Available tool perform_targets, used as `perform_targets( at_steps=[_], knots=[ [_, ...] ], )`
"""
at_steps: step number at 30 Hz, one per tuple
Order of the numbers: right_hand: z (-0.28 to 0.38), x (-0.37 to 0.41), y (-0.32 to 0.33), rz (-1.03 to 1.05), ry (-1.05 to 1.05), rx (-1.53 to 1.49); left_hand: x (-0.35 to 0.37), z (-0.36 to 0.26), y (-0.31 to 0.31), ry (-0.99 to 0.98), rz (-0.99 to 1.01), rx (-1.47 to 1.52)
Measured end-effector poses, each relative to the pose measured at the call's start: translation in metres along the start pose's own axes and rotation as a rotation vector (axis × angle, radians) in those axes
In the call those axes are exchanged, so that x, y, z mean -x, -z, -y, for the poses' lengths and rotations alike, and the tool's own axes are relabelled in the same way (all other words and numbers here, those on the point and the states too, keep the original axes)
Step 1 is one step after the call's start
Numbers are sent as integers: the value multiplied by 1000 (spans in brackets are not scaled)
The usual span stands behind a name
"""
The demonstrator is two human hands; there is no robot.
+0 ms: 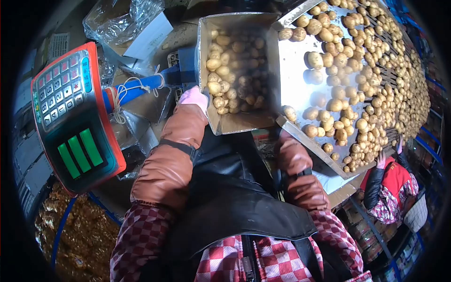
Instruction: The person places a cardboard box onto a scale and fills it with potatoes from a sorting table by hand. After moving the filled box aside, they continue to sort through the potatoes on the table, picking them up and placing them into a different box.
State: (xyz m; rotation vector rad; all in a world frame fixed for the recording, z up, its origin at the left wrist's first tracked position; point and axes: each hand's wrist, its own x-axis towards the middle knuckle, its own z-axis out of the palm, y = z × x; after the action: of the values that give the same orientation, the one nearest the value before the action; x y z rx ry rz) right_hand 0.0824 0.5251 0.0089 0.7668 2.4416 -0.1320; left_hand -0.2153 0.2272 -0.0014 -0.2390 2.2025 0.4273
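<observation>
We should steady the rectangular brown cardboard box [243, 124], pink-gloved left hand [193, 97] at its wall; can't tell finger spread there or on shadowed right hand [284, 136].

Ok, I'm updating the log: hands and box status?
Left hand at left wall of box; right hand shadowed, grip unclear. Potatoes inside. Table crowds its right side.
</observation>
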Motion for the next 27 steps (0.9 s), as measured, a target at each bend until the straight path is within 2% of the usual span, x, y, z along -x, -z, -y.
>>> perform_targets(
  at_steps=[4, 8, 12, 13, 14, 15, 17, 19, 20, 21, 23, 24, 25, 27],
  knots=[
    [55, -14, 38, -47, 154, 70, -1, 20, 10, -16, -68, -18],
    [93, -30, 39, -85, 308, 93, -1, 46, 29, -47, -169, -113],
    [66, -30, 41, -89, 342, 75, 32, -5, 23, -13, -133, -200],
    [52, -30, 36, -75, 336, 76, 51, -28, 11, -116, -176, -260],
    [41, -25, 40, -65, 325, 72, 73, -54, 7, -191, -131, -351],
    [30, -24, 40, -47, 311, 69, 92, -74, 3, -186, -115, -442],
    [25, -22, 46, -7, 297, 67, 91, -80, -2, -105, -70, -414],
    [31, -19, 53, -21, 300, 125, 51, -29, 2, -24, -138, -280],
    [29, -16, 49, -154, 362, 264, 51, -22, 13, -28, -112, -185],
    [33, -11, 48, -285, 426, 392, 45, -18, 16, -36, -83, -251],
    [35, -12, 55, -229, 544, 340, 38, -20, 3, 21, -106, -329],
    [36, -15, 57, -203, 573, 190, 32, -15, -3, 12, -130, -320],
    [36, -16, 58, -198, 577, 204, 26, -8, -7, 15, -122, -307],
    [42, -10, 58, -283, 601, 440, 21, 15, -11, 31, -199, -177]
  ],
)
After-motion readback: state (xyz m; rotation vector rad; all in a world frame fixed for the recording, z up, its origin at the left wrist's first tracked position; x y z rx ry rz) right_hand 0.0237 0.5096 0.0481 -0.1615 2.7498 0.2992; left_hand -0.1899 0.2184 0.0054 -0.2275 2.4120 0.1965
